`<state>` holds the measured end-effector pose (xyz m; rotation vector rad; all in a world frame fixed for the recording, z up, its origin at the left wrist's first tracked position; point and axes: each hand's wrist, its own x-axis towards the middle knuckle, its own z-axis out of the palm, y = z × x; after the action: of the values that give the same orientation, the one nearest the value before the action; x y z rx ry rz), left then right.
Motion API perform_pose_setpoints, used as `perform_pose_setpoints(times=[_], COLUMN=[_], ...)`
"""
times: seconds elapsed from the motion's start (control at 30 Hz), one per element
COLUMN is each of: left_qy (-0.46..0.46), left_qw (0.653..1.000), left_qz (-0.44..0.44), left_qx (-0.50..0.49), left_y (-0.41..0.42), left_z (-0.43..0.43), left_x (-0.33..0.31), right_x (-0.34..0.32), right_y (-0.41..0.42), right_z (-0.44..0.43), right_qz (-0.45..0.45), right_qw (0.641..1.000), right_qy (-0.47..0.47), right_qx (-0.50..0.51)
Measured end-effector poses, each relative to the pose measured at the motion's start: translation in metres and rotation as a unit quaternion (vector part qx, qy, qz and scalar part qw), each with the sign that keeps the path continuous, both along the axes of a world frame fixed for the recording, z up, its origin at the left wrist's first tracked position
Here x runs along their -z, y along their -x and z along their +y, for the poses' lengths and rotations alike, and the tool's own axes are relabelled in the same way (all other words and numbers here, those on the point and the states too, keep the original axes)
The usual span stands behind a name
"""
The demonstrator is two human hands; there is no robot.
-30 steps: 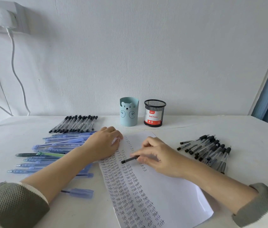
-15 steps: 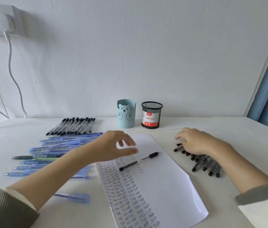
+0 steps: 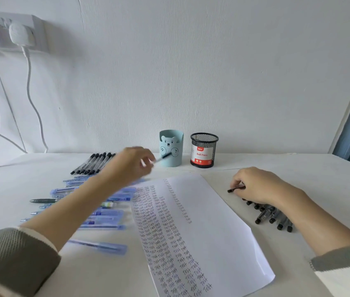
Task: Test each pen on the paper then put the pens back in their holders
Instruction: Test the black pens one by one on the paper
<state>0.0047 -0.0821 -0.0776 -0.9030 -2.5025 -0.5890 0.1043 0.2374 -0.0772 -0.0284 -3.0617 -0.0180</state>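
The tested pen [image 3: 165,156] has left the paper [image 3: 212,221] at the desk's [image 3: 298,168] middle. It is now pinched in the fingers of the left hand [image 3: 131,165], blurred and raised near the far edge, in front of the blue bear holder [image 3: 170,142]. The right hand [image 3: 257,185] has moved from resting on the pile of black pens [image 3: 272,215] near the right edge to pinching one black pen [image 3: 236,188]. The mesh holder [image 3: 204,151] stands beside the bear holder. A row of black pens [image 3: 92,163] and blue pens [image 3: 96,202] lie towards the left edge.
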Motion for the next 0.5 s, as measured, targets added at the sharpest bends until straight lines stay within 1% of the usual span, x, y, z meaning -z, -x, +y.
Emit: perform_pose_setpoints(times=[0.07, 0.1, 0.2, 0.23, 0.3, 0.37, 0.4, 0.47, 0.5], left_qy=[-0.044, -0.051, -0.019, -0.011, -0.002, 0.007, 0.014, 0.031, 0.038], left_qw=[0.995, 0.991, 0.980, 0.976, 0.969, 0.963, 0.960, 0.957, 0.956], left_qz=[-0.009, -0.017, -0.043, -0.049, -0.057, -0.061, -0.062, -0.069, -0.075], left_qx=[-0.083, -0.120, -0.195, -0.212, -0.242, -0.264, -0.271, -0.281, -0.282], left_y=[0.020, 0.031, 0.055, 0.060, 0.067, 0.071, 0.073, 0.073, 0.073], left_z=[-0.019, -0.027, -0.040, -0.041, -0.039, -0.037, -0.036, -0.033, -0.032], left_x=[-0.009, -0.011, -0.010, -0.009, -0.004, -0.001, 0.000, 0.003, 0.004], right_x=[0.002, 0.002, 0.004, 0.005, 0.007, 0.008, 0.008, 0.006, 0.005], right_y=[0.000, 0.001, 0.003, 0.004, 0.004, 0.002, 0.001, -0.003, -0.005], right_z=[-0.004, -0.005, -0.012, -0.014, -0.019, -0.024, -0.026, -0.031, -0.033], right_qz=[0.045, 0.070, 0.127, 0.141, 0.141, 0.124, 0.130, 0.168, 0.185], right_qw=[0.999, 0.997, 0.988, 0.982, 0.976, 0.981, 0.982, 0.977, 0.973], right_qy=[-0.004, 0.006, 0.047, 0.070, 0.098, 0.080, 0.066, 0.063, 0.079], right_qx=[-0.016, -0.027, -0.079, -0.105, -0.133, -0.126, -0.123, -0.118, -0.115])
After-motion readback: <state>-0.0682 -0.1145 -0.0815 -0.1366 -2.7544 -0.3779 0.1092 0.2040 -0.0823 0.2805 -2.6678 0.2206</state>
